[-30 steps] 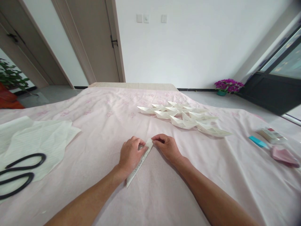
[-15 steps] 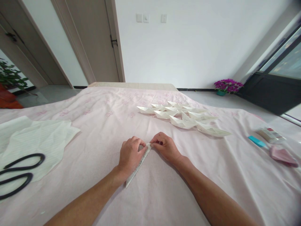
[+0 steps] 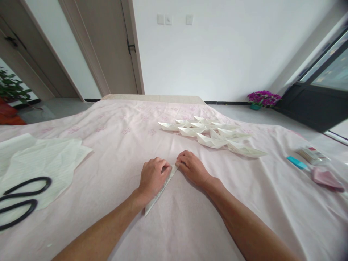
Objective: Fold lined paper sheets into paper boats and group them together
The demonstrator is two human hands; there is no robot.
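Pressing a folded paper strip onto the pink cloth, the left hand lies flat, fingers together. The right hand pinches its tip, fingers clamped.

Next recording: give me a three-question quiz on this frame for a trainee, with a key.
1. True or false: the left hand and the right hand both touch the folded paper.
2. Where do the black scissors lie?
A) on the floor by the door
B) at the far left, on the white paper sheets
C) under the right forearm
3. What lies in a cluster on the pink cloth beyond the hands?

Key: 1 true; 2 B; 3 folded paper boats.
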